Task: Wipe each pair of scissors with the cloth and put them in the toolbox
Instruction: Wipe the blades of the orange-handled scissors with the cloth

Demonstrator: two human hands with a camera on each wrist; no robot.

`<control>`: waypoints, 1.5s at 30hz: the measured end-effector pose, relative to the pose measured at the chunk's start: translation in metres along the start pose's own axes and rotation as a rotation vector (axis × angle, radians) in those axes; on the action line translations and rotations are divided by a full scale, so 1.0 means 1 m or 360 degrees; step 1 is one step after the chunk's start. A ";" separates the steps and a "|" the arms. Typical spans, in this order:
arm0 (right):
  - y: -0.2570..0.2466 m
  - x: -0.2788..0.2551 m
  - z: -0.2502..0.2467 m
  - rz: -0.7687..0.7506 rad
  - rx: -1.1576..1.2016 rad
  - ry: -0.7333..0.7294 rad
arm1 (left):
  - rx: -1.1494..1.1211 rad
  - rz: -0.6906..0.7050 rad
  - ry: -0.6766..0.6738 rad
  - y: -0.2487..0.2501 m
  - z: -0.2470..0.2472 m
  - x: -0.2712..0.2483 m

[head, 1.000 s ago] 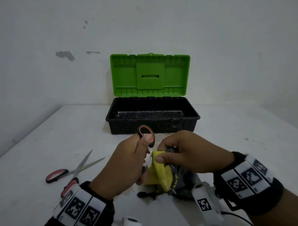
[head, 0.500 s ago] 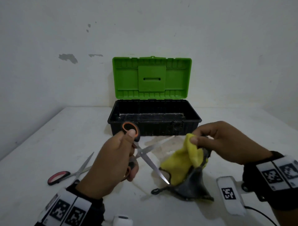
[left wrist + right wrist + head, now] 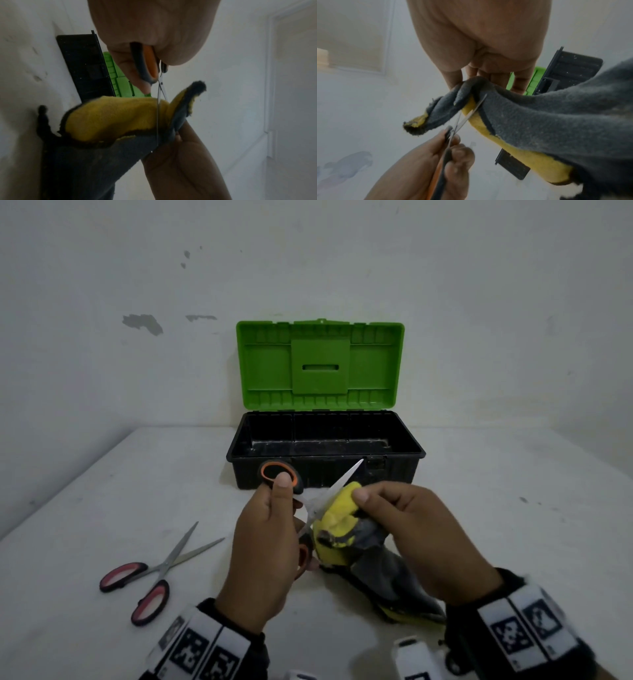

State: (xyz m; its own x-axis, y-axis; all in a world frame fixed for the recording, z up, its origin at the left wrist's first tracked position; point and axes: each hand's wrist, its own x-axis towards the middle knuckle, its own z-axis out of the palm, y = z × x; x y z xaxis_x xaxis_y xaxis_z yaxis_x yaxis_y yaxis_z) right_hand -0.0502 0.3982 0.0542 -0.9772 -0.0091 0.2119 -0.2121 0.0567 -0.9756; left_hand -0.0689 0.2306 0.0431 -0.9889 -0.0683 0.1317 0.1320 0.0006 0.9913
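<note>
Left hand (image 3: 263,546) grips orange-handled scissors (image 3: 279,474), blades splayed for access; right hand (image 3: 416,529) pinches cloth (image 3: 337,508) around one blade. Toolbox (image 3: 416,455) sits open beyond; red-handled scissors (image 3: 150,577) lie leftward, unwiped.

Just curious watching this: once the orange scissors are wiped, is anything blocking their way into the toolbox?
Nothing visible does. The toolbox sits just behind the orange scissors, lid up, and what shows of its inside looks empty. Only the cloth is wrapped round a blade.
</note>
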 end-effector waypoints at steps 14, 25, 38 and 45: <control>0.001 -0.001 0.018 -0.0055 -0.0583 -0.0153 | 0.0265 0.0310 0.0184 -0.013 0.002 -0.001; -0.001 -0.005 0.003 -0.0006 -0.0691 -0.0206 | 0.0097 0.0189 0.0170 -0.011 -0.003 -0.006; -0.007 0.004 0.021 -0.0215 -0.0811 -0.0293 | 0.0132 0.0293 0.0262 -0.004 -0.005 -0.003; -0.009 -0.001 0.006 -0.0188 -0.0855 -0.0291 | -0.0118 0.0041 0.0230 -0.003 -0.009 0.001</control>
State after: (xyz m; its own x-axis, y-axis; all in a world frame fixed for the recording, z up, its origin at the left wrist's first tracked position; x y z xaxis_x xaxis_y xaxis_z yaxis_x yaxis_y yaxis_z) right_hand -0.0475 0.3918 0.0628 -0.9418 -0.2158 0.2578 -0.3352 0.5430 -0.7700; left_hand -0.0702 0.2216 0.0398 -0.9658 -0.2118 0.1493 0.1672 -0.0690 0.9835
